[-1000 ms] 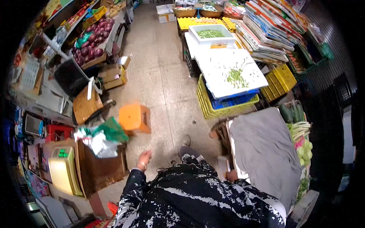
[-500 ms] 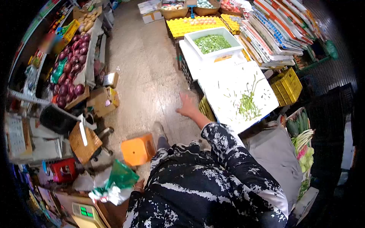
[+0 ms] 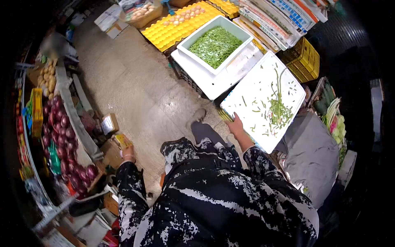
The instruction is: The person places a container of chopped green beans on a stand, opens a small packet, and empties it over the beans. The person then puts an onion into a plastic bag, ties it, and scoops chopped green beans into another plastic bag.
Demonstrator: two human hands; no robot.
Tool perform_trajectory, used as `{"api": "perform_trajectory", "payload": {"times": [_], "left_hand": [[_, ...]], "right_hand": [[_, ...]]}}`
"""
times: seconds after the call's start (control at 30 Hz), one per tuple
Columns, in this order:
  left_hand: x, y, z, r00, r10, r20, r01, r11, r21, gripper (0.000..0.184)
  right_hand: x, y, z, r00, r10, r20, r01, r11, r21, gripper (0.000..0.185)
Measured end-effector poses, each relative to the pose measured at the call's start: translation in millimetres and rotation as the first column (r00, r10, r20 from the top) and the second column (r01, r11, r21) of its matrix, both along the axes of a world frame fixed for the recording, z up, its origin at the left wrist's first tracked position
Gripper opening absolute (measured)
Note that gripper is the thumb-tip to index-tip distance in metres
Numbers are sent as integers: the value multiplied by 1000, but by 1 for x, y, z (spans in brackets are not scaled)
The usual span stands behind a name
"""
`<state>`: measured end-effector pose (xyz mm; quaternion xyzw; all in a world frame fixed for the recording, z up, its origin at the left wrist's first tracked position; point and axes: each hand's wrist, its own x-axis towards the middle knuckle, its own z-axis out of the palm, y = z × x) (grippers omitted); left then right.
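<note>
My right hand [image 3: 236,127] is at the near left edge of a white board [image 3: 257,88], fingers stretched out and holding nothing I can see. Whether it touches the edge I cannot tell. Long green stems [image 3: 279,109] and short cut bits lie scattered on the board. Behind the board stands a white foam box [image 3: 196,57] full of chopped green stems [image 3: 216,45]. Off to the left, my left hand [image 3: 128,153] hangs over the floor, in front of a cardboard box [image 3: 111,153]. Its fingers look loosely apart, with nothing visible in them.
Yellow egg trays [image 3: 164,35] with some eggs lie at the back. Flattened cartons [image 3: 271,22] are stacked above a yellow crate [image 3: 302,61] at right. Red onions [image 3: 61,136] fill a stand on the left. A grey cloth [image 3: 308,152] covers something beside vegetables.
The view has turned, bringing the board and foam box closer. My right hand has moved to the board's edge. My left hand has risen away from the green bag and now hangs farther forward.
</note>
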<state>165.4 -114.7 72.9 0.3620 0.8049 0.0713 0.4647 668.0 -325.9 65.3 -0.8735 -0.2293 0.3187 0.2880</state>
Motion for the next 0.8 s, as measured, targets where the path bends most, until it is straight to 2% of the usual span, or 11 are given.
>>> {"api": "perform_trajectory", "payload": {"times": [0.07, 0.2, 0.23, 0.3, 0.4, 0.53, 0.6, 0.63, 0.67, 0.73, 0.8], "left_hand": [[40, 57, -11, 983, -181, -37, 180, 983, -35, 30], [185, 91, 45, 972, -83, 221, 122, 978, -170, 41], [210, 94, 53, 951, -145, 274, 220, 938, -267, 41], [252, 121, 52, 916, -218, 335, 335, 878, -343, 42], [308, 166, 43, 784, -602, 150, 611, 791, -18, 38], [383, 234, 37, 621, -780, 74, 750, 619, 234, 34], [422, 281, 17, 465, -885, 20, 824, 441, 356, 40], [445, 296, 16, 454, -891, -12, 833, 419, 361, 45], [467, 310, 17, 440, -897, -45, 843, 395, 366, 50], [501, 334, -2, 341, -939, -30, 878, 307, 368, 55], [528, 356, -24, 239, -971, -10, 901, 218, 374, 60]], "right_hand": [[11, 37, 0, 997, -81, 15, 80, 996, 33, 71], [52, 142, -12, 944, -237, -230, 263, 960, 91, 78], [59, 167, 8, 809, -394, -435, 436, 900, -5, 86], [83, 191, 17, 639, -527, -560, 577, 810, -104, 91], [106, 211, 67, 529, -646, -549, 697, 701, -153, 84], [117, 194, 69, 534, -726, -434, 663, 678, -317, 70], [125, 190, 65, 694, -575, -432, 468, 817, -337, 67], [124, 189, 64, 867, -433, -246, 334, 872, -358, 64], [120, 192, 63, 853, -462, -244, 360, 858, -366, 64], [116, 200, 61, 893, -444, -71, 426, 887, -178, 62], [116, 225, 52, 859, -508, -65, 502, 861, -83, 62]]}}
